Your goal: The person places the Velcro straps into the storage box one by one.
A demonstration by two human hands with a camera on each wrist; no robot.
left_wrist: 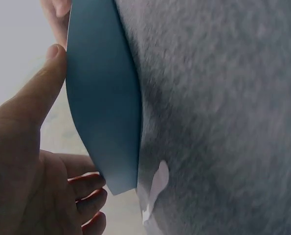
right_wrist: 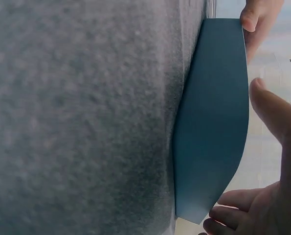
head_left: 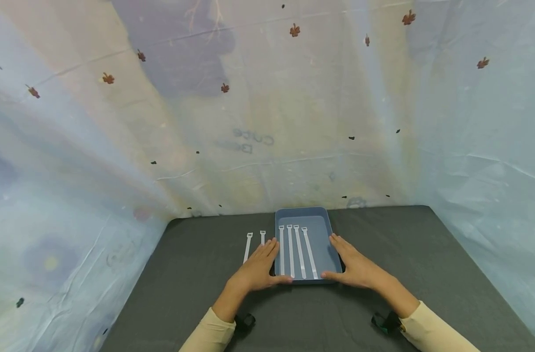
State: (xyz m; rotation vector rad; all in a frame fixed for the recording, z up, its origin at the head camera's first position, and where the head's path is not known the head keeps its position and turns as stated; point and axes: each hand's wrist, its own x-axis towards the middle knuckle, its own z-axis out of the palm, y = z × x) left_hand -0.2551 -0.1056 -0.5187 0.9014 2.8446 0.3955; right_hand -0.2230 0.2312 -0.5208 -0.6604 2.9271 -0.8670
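A blue-grey rectangular tray (head_left: 322,244) lies on the dark cloth. Inside it, several white straps (head_left: 291,252) with square loop heads lie side by side, heads at the far end. My left hand (head_left: 258,269) rests against the tray's left side, its thumb at the near rim. On the opposite side is my right hand (head_left: 357,268), fingers extended along the wall and thumb by the near corner. Both wrist views show fingers touching the tray's outer wall without curling round it. Two more white straps (head_left: 248,247) lie left of the tray, partly hidden by my left hand.
Dark grey cloth (head_left: 197,274) covers the table. A pale patterned curtain (head_left: 294,122) hangs behind the table and along both sides. The tray's far end lies near the table's back edge. Black bands (head_left: 245,322) are at the wrists.
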